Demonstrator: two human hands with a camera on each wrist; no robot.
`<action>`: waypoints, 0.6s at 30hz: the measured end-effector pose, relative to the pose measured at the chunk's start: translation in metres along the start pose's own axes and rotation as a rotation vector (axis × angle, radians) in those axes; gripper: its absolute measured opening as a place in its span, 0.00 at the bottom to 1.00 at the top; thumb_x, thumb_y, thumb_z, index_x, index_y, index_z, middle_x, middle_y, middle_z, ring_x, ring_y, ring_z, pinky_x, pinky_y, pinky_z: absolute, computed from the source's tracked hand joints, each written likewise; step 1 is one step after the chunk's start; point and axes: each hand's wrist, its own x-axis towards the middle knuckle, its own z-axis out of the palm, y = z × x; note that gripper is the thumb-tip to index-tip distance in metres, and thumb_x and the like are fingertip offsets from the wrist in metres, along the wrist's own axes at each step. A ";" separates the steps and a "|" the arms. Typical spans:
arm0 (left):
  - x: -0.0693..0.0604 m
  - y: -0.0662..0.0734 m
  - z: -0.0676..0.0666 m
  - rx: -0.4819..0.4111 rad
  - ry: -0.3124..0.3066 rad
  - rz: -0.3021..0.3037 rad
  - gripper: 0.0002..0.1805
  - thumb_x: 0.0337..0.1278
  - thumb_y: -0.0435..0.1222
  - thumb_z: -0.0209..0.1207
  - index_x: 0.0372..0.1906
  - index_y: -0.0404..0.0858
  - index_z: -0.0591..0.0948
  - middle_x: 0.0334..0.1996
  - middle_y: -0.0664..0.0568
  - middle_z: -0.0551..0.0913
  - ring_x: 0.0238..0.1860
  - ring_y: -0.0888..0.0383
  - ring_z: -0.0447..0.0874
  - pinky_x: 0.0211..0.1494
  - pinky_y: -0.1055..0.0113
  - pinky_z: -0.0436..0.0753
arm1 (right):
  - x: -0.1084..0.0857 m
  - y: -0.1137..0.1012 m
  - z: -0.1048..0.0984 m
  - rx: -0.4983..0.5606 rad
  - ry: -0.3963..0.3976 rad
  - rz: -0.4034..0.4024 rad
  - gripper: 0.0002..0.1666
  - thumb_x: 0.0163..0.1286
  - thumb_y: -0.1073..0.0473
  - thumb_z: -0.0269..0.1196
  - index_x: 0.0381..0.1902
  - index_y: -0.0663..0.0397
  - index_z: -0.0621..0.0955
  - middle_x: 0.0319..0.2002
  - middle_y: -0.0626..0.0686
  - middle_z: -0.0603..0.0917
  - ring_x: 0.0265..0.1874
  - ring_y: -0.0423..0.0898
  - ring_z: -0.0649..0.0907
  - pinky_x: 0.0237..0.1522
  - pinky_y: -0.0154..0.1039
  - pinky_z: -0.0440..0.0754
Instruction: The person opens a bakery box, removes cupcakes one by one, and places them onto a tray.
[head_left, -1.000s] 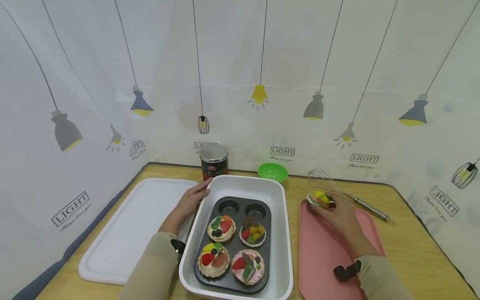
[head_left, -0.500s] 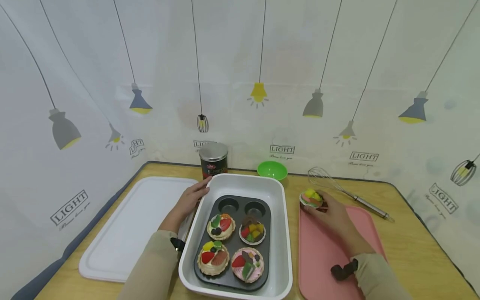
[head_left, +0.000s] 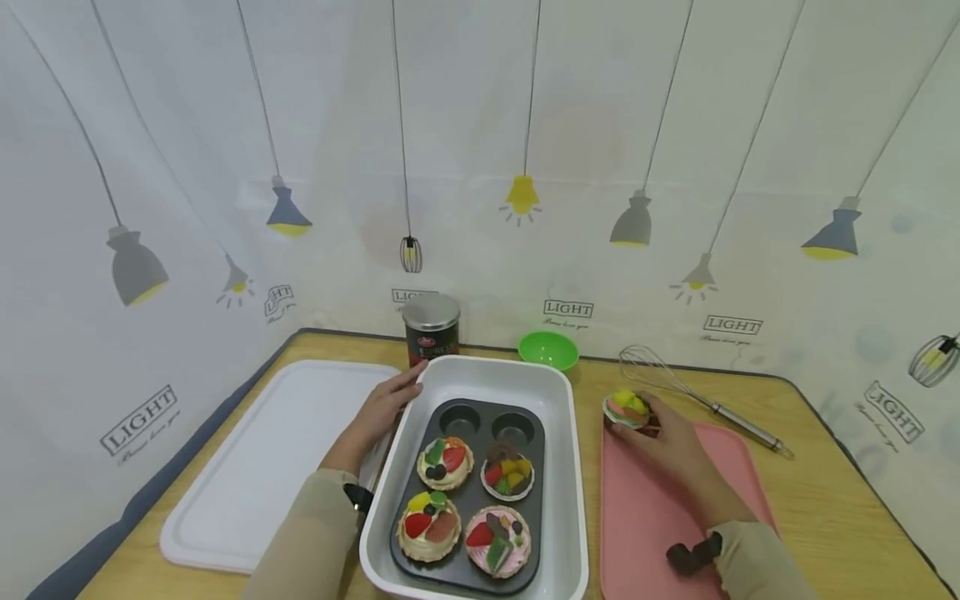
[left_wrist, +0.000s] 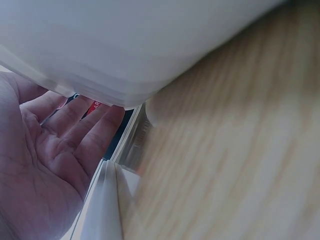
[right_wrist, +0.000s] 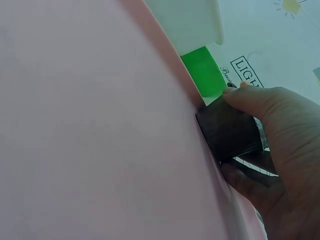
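My right hand point(head_left: 675, 442) pinches a small tart point(head_left: 627, 409) topped with yellow and orange pieces, at the far left corner of the pink tray point(head_left: 652, 517). In the right wrist view the tart's dark base point(right_wrist: 231, 129) touches the tray's rim between thumb and fingers. My left hand point(head_left: 377, 419) rests with extended fingers on the left rim of the white deep pan point(head_left: 577, 492); the left wrist view shows its palm point(left_wrist: 60, 150) beside the pan's outer wall. Inside the pan, a dark muffin tin point(head_left: 468, 492) carries several fruit tarts, and its two far cups are empty.
A white tray point(head_left: 277, 458) lies at the left. Behind the pan stand a dark can point(head_left: 432, 329) with a silver lid and a green bowl point(head_left: 549, 350). A whisk point(head_left: 705, 400) lies beyond the pink tray, near the table's back edge.
My right hand has carried the tart slightly left and lowered it to the pink tray's corner. The left hand has stayed on the pan's rim.
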 end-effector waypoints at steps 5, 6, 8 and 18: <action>-0.014 0.023 0.001 0.030 -0.025 0.018 0.29 0.78 0.40 0.49 0.78 0.40 0.62 0.78 0.40 0.56 0.77 0.39 0.53 0.74 0.42 0.59 | -0.001 0.002 0.002 -0.022 0.018 -0.001 0.49 0.66 0.37 0.68 0.74 0.59 0.66 0.58 0.69 0.80 0.50 0.61 0.85 0.52 0.58 0.82; -0.018 0.029 0.002 0.035 -0.028 0.015 0.28 0.78 0.39 0.49 0.77 0.39 0.62 0.77 0.39 0.56 0.77 0.38 0.53 0.75 0.42 0.59 | -0.002 0.002 0.002 -0.025 0.020 -0.003 0.49 0.66 0.37 0.68 0.73 0.59 0.66 0.58 0.68 0.80 0.50 0.61 0.85 0.52 0.58 0.82; -0.018 0.028 0.002 0.035 -0.026 0.005 0.28 0.78 0.39 0.49 0.77 0.39 0.63 0.77 0.40 0.57 0.77 0.39 0.53 0.75 0.43 0.59 | -0.002 0.002 0.001 -0.033 0.016 0.001 0.49 0.66 0.36 0.68 0.73 0.59 0.66 0.58 0.69 0.79 0.50 0.62 0.85 0.52 0.58 0.82; 0.006 -0.006 0.000 -0.030 -0.010 0.007 0.29 0.77 0.43 0.51 0.78 0.47 0.64 0.79 0.47 0.56 0.76 0.42 0.57 0.73 0.44 0.64 | 0.002 0.001 0.001 -0.061 0.031 -0.043 0.47 0.65 0.37 0.69 0.70 0.61 0.69 0.53 0.68 0.82 0.45 0.58 0.86 0.48 0.57 0.83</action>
